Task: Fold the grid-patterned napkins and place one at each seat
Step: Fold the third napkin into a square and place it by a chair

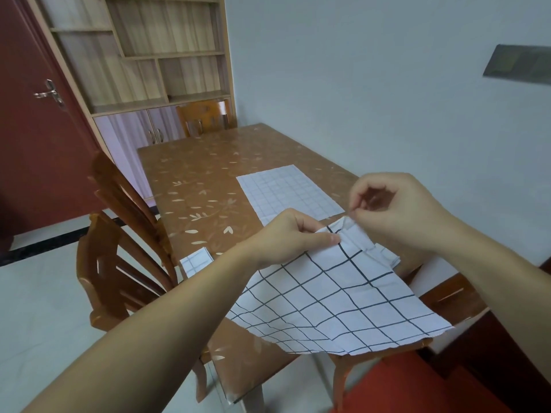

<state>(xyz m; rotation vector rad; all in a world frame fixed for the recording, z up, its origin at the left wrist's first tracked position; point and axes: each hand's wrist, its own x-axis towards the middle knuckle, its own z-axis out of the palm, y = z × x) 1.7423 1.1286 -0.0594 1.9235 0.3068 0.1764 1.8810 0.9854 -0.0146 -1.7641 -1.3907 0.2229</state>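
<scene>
head view: left hand [290, 238] and right hand [396, 211] both pinch napkin [343, 305] top edge.

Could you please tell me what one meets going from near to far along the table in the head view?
The lifted napkin → flat napkin → far chair → shelf unit.

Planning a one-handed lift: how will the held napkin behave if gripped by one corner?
Likely floppy: the held napkin sags and wrinkles below the grip. Probably light: the left hand and right hand hold it up by a mere pinch. It would likely drape, not hold shape.
</scene>
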